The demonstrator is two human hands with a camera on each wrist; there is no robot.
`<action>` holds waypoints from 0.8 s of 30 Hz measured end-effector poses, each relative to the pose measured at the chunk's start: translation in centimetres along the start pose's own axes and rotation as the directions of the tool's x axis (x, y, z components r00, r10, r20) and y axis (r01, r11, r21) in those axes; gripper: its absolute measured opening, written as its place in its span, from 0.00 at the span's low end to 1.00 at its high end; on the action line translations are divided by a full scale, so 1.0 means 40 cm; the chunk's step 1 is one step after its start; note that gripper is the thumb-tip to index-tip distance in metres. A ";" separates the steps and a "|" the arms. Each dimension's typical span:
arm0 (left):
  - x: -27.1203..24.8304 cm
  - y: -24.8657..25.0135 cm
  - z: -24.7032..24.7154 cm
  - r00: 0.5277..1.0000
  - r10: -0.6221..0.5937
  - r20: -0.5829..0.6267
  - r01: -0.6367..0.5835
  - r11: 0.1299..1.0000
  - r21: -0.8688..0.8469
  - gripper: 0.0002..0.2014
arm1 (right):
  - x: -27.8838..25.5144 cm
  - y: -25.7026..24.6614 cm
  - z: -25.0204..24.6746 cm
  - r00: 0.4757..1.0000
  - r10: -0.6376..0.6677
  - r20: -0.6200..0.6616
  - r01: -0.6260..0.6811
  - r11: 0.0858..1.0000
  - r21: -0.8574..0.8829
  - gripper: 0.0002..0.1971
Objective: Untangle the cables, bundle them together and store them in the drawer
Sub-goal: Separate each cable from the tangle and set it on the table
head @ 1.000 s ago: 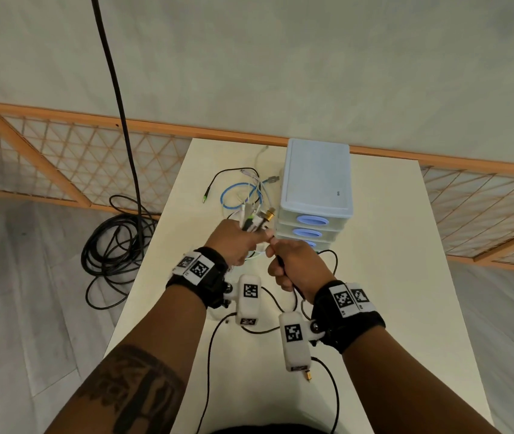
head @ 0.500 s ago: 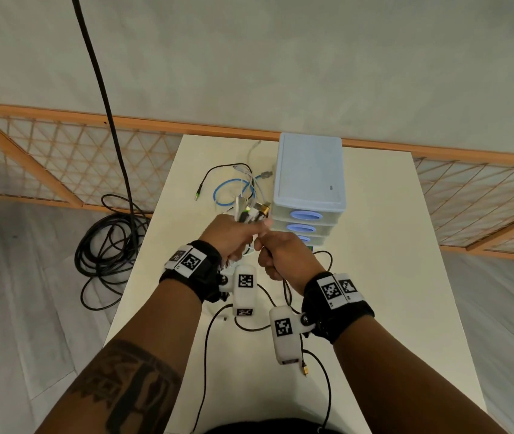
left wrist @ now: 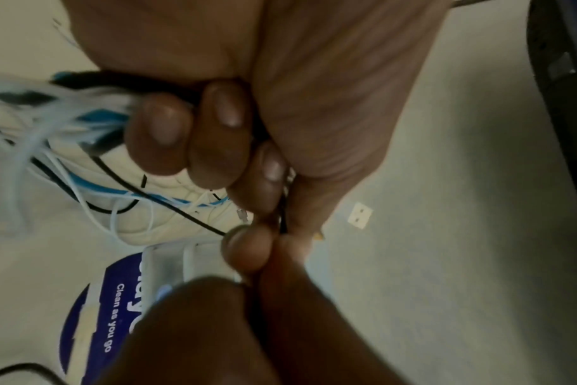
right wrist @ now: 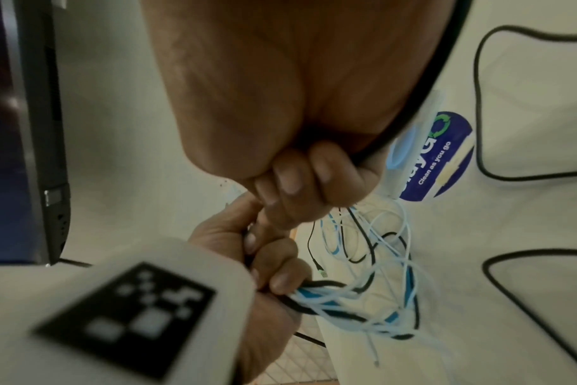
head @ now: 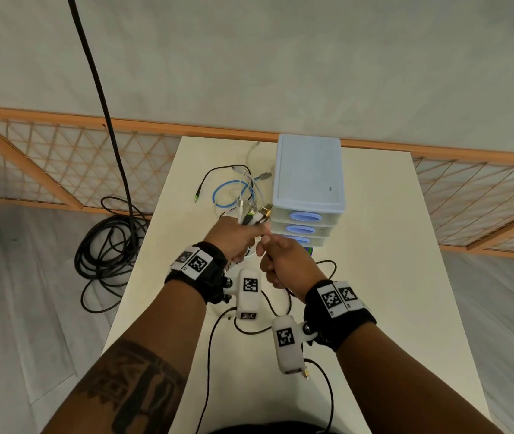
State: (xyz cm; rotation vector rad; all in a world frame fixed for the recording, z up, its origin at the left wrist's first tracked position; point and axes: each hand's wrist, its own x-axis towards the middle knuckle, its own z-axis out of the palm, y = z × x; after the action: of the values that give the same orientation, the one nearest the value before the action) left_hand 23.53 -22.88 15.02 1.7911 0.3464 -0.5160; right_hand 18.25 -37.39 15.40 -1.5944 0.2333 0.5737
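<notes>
My left hand [head: 243,233] grips a bunch of cables [head: 254,214] above the table, their plug ends sticking up out of the fist. In the right wrist view the white, blue and black strands [right wrist: 363,299] hang tangled below that fist. My right hand [head: 268,249] touches the left and pinches a black cable [right wrist: 412,104] that runs back under the wrist. More tangled cables [head: 233,192] lie on the table beside the pale blue drawer unit [head: 308,183], whose three drawers are closed.
A round blue pack [right wrist: 435,156] reading "Clean as you go" lies in front of the drawer unit. Loose black cable [head: 327,399] trails over the near table. A black cable coil [head: 108,255] lies on the floor at left, under a hanging thick cable [head: 99,89].
Both hands have kept their grips. The right hand has closed in against the left fist, and the view has shifted slightly.
</notes>
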 end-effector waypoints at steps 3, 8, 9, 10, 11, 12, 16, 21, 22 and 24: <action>0.002 0.007 0.015 0.997 0.070 -0.022 -0.070 0.997 0.025 0.16 | 0.004 -0.012 0.005 1.000 0.014 -0.019 -0.013 1.000 0.011 0.16; 0.074 0.053 -0.024 0.940 0.120 -0.320 -0.081 0.988 0.133 0.19 | -0.027 0.001 0.010 0.993 -0.002 0.116 0.020 0.988 -0.150 0.19; 0.085 0.060 -0.041 0.937 0.112 -0.332 -0.074 0.989 0.125 0.21 | -0.034 0.011 0.011 0.990 0.025 0.136 -0.003 0.988 -0.156 0.19; 0.090 0.067 -0.053 0.949 0.098 -0.300 -0.065 0.991 0.117 0.23 | -0.037 0.021 0.011 0.990 0.047 0.136 -0.025 0.988 -0.155 0.17; 0.086 0.071 -0.058 0.968 0.080 -0.239 -0.055 0.992 0.111 0.24 | -0.038 0.028 0.009 0.992 0.053 0.117 -0.033 0.986 -0.164 0.15; 0.074 0.074 -0.057 0.984 0.055 -0.167 -0.037 0.993 0.108 0.24 | -0.031 0.032 0.006 0.996 0.038 0.076 -0.023 0.981 -0.191 0.12; 0.020 0.048 -0.013 0.999 -0.005 0.039 -0.002 0.985 0.170 0.21 | 0.012 0.019 -0.015 0.997 -0.040 -0.068 0.021 0.964 -0.264 0.12; 0.008 0.021 0.013 0.999 0.040 -0.018 -0.038 0.994 0.099 0.16 | 0.035 0.000 -0.020 0.995 -0.079 -0.068 0.056 0.956 -0.287 0.17; 0.015 0.025 0.010 0.996 0.046 -0.074 -0.040 0.996 0.084 0.16 | 0.036 0.001 -0.016 0.996 -0.059 -0.065 0.043 0.972 -0.231 0.18; 0.041 0.029 -0.006 0.974 0.040 -0.224 -0.029 0.998 0.052 0.17 | 0.030 0.008 -0.010 1.000 -0.015 -0.028 0.012 0.995 -0.104 0.19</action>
State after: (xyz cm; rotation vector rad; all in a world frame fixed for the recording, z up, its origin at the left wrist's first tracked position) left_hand 25.55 -23.03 15.18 1.9045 0.4613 -0.2984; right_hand 19.20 -37.60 14.51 -1.7044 0.2169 0.5608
